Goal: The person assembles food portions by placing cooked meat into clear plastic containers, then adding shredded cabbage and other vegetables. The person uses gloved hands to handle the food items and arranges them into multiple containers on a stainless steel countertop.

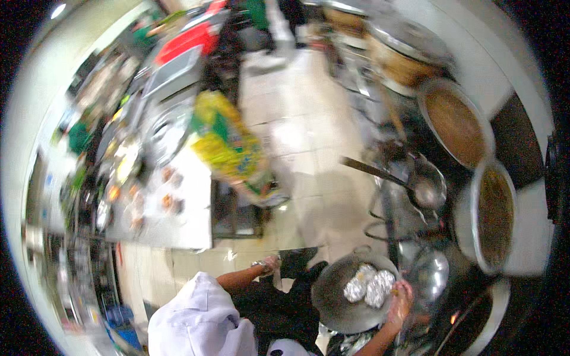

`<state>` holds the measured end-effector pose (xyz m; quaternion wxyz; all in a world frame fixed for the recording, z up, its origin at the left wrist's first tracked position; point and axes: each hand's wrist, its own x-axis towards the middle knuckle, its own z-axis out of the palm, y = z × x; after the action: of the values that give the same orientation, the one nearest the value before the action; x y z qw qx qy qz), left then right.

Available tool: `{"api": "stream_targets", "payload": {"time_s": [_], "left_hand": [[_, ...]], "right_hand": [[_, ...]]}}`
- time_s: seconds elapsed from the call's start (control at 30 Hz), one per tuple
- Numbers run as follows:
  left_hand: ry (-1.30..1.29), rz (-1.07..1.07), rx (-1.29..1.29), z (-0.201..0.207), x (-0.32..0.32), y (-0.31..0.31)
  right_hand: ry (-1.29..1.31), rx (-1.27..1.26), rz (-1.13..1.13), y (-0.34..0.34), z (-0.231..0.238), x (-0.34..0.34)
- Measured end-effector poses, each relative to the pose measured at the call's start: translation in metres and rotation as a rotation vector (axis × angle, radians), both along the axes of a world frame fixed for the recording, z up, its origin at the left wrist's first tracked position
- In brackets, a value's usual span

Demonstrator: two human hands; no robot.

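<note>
Silver foil parcels are apparently being placed in a round grey metal wok; careful settling seems needed; the right hand's grip cannot be told.

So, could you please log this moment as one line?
right hand: at wok, beside two foil bundles | left hand: apart from wok | grips: unclear

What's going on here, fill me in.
The person's right hand is at the right side of a wok, touching or right beside shiny foil-wrapped bundles that sit inside it; whether it grips one is unclear. The left hand is well away from the wok, too blurred to tell if it holds anything. A long-handled ladle lies farther off.
</note>
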<state>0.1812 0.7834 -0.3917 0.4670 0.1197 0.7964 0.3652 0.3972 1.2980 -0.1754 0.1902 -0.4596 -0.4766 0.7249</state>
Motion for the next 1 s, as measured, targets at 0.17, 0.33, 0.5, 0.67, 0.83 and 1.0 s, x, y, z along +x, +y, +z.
{"api": "stream_targets", "payload": {"time_s": [0.17,0.33,0.5,0.67,0.83,1.0], "left_hand": [[0.235,-0.167,-0.626,0.055,0.044,-0.171],[0.009,-0.12,-0.688,0.054,0.183,-0.309],[-0.192,0.463,-0.671,0.054,0.289,-0.338],[-0.227,0.556,-0.701,0.055,0.353,-0.358],[-0.051,0.661,-0.677,0.049,0.358,-0.409],[-0.121,1.6,-0.476,0.045,0.356,-0.426]], "right_hand": [[0.15,-0.168,0.296,-0.053,-0.048,-0.101],[0.091,-0.115,0.766,-0.216,0.017,-0.235],[0.276,0.111,1.198,-0.42,0.102,-0.346],[0.473,0.649,1.21,-0.604,0.155,-0.421],[0.404,1.195,1.42,-0.712,0.109,-0.469],[0.426,1.391,1.38,-0.752,0.096,-0.483]]}}
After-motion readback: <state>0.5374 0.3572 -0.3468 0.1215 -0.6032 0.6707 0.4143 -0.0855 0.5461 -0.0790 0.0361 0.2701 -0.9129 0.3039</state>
